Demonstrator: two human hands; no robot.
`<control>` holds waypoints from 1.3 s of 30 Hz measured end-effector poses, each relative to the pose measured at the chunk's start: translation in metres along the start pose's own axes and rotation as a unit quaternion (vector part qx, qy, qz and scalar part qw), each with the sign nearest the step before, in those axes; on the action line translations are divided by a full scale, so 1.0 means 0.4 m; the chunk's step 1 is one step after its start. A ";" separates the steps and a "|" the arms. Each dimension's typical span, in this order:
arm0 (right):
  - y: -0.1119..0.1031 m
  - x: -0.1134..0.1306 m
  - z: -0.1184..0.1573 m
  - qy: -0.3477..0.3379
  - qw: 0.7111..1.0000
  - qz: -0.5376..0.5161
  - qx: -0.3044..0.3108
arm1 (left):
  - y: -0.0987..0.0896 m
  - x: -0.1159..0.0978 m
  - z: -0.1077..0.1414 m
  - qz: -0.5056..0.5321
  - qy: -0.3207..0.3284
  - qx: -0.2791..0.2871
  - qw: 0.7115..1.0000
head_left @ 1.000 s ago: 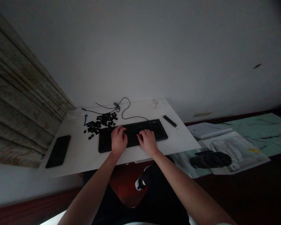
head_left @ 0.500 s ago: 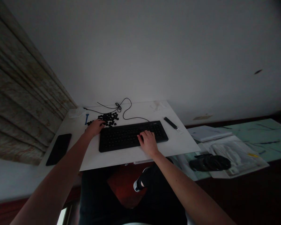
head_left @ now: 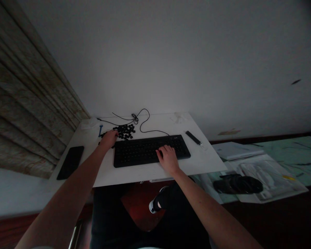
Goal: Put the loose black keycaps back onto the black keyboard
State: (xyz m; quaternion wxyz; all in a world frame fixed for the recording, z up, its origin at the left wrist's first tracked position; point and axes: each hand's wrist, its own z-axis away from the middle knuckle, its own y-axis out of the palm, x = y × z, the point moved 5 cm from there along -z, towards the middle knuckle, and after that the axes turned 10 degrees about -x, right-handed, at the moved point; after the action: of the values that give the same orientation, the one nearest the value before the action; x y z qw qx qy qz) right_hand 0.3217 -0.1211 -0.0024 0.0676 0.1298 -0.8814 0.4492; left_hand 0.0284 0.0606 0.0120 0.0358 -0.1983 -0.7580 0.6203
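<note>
Head view: main risk, I'd say, is the left hand (head_left: 109, 139) dragging the small black pieces (head_left: 125, 131), since they lie loose and it sits right in them; a sideways brush could scatter some or push them against the keyboard (head_left: 137, 152). Dim light and black-on-black likely make them easy to mix up or miss. A hard shove from the right hand (head_left: 168, 159) could skew the keyboard; pulling its cord (head_left: 155, 131) could too. Left fingers are narrow and curled down at the pile's left part; can't tell if they pinch a piece. Right fingers are loosely spread, thumb apart, on the keyboard right of its middle, nothing seen in them. Keyboard is black, long, flat, slightly skewed, mid tabletop (head_left: 134, 174) toward the near edge; key detail too dark to read. Pieces are small, blocky, matte-looking, heaped just beyond its far left corner, between it and a blue tool (head_left: 101, 130).
</note>
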 end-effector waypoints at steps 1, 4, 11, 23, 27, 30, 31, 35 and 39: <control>0.000 -0.001 0.001 -0.001 1.000 0.002 -0.003 | 0.000 0.003 0.002 0.015 -0.004 -0.011 1.000; 0.002 -0.002 0.002 -0.003 1.000 0.004 -0.012 | -0.006 0.014 0.009 0.066 -0.016 -0.048 0.997; 0.006 0.000 0.000 -0.008 1.000 -0.005 -0.016 | -0.025 0.043 0.015 0.211 -0.063 -0.114 0.969; -0.003 0.096 -0.055 0.122 0.952 -0.279 -0.042 | -0.043 -0.043 0.113 0.810 -0.311 -0.085 0.490; 0.075 0.239 -0.117 0.287 0.813 -0.503 0.065 | -0.037 -0.134 0.168 0.844 -0.300 -0.047 0.441; 0.112 0.304 -0.140 0.367 0.717 -0.586 0.089 | -0.033 -0.185 0.200 0.842 -0.268 -0.040 0.467; 0.117 0.313 -0.142 0.377 0.701 -0.599 0.090 | -0.033 -0.197 0.209 0.837 -0.254 -0.042 0.483; 0.115 0.304 -0.126 0.377 0.702 -0.598 0.084 | -0.033 -0.217 0.237 0.811 -0.228 -0.052 0.536; 0.085 0.267 -0.114 0.329 0.792 -0.513 0.027 | -0.031 -0.193 0.251 0.750 -0.245 -0.089 0.608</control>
State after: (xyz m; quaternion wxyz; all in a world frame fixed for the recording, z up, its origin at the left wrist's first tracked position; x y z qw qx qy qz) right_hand 0.2096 -0.0829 0.0231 0.5708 0.4089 -0.5973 0.3875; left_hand 0.0662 -0.0608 0.0157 -0.6466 -0.5400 -0.3768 0.3852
